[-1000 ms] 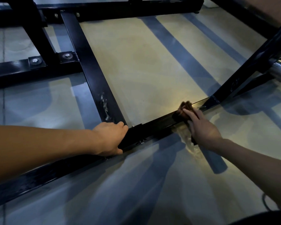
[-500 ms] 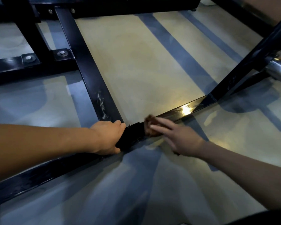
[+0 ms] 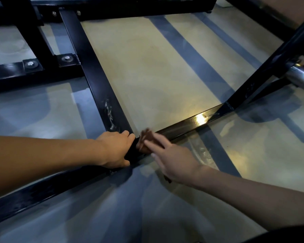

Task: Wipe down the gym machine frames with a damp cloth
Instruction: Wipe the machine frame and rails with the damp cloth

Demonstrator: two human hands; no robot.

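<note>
Cloth (image 3: 145, 142) pressed on frame bar (image 3: 182, 125) under right hand (image 3: 172, 160), fingers straight; left hand (image 3: 115, 149) fingers curl round the bar.

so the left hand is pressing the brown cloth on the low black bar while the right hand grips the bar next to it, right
Not quite: the hands are swapped. In the head view the right hand presses the brown cloth on the low black bar with fairly straight fingers, while the left hand grips the bar next to it. The rest stands.
</note>
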